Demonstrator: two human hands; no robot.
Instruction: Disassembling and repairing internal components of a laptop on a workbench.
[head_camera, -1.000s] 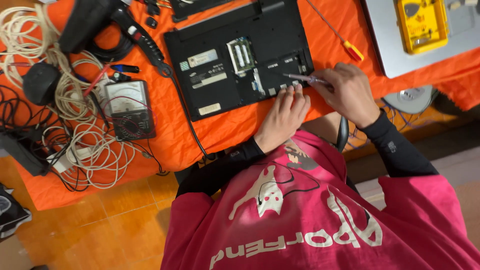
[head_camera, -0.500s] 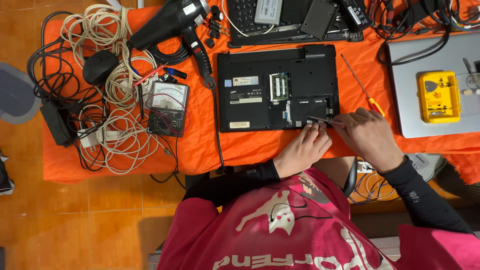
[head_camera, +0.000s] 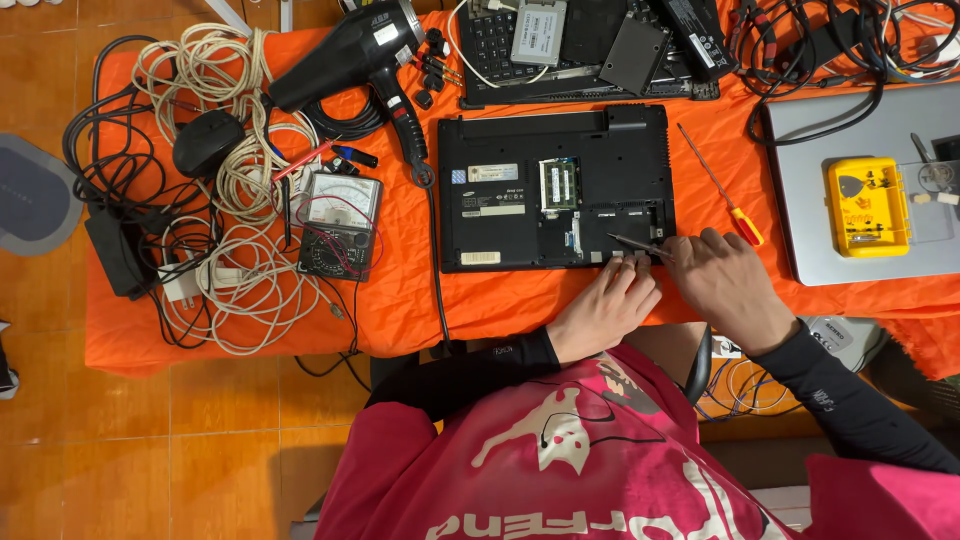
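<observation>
At the six o'clock edge of the upturned black laptop (head_camera: 556, 190), the left hand (head_camera: 605, 310) stays pressed flat while a thin metal tool (head_camera: 638, 243) remains pinched in the right hand (head_camera: 728, 285), unchanged from a moment earlier.

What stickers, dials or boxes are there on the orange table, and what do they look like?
White stickers: small rectangles on the upturned black laptop's underside, left of its open bay.
Multimeter: left of the laptop among the cables, dark case with a pale dial face.
Yellow box: squarish with a clear lid, on the grey laptop at right.
Grey drive: flat label-faced rectangle, on the keyboard at top.
</observation>
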